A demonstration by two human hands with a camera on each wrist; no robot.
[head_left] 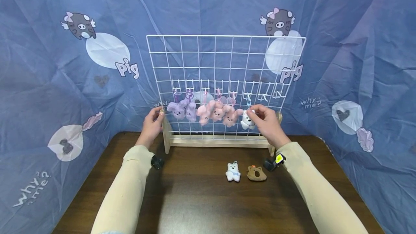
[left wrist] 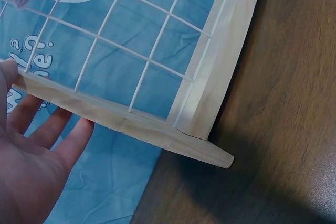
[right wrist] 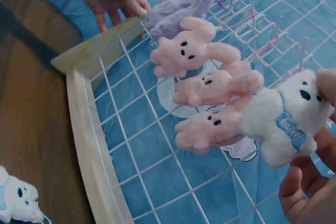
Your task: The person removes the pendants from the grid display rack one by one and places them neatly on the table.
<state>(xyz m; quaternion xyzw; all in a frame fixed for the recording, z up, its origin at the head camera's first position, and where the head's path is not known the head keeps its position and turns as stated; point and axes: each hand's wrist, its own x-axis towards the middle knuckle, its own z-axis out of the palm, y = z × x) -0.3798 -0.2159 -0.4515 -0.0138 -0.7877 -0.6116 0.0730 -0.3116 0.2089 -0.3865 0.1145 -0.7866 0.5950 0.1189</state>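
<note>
One counter (head_left: 195, 205) carries a far wire rack (head_left: 214, 68). The left hand (head_left: 152, 125) grips the rack's left wooden post (left wrist: 123, 123), probably steadying it. The right hand (head_left: 269, 122) pinches a white bear (head_left: 246, 121), seemingly to stop it swinging. Five soft toys (head_left: 230, 117) hang to its left; nearer lie another bear (head_left: 233, 173) and a brown toy (head_left: 253, 176). A blue strap (head_left: 248, 103) rises from the held bear to a hook (head_left: 248, 96).

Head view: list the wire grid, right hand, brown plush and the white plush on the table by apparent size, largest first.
1. Wire grid
2. Right hand
3. Brown plush and white plush: too alike to rank; brown looks wider, white taller.
</note>
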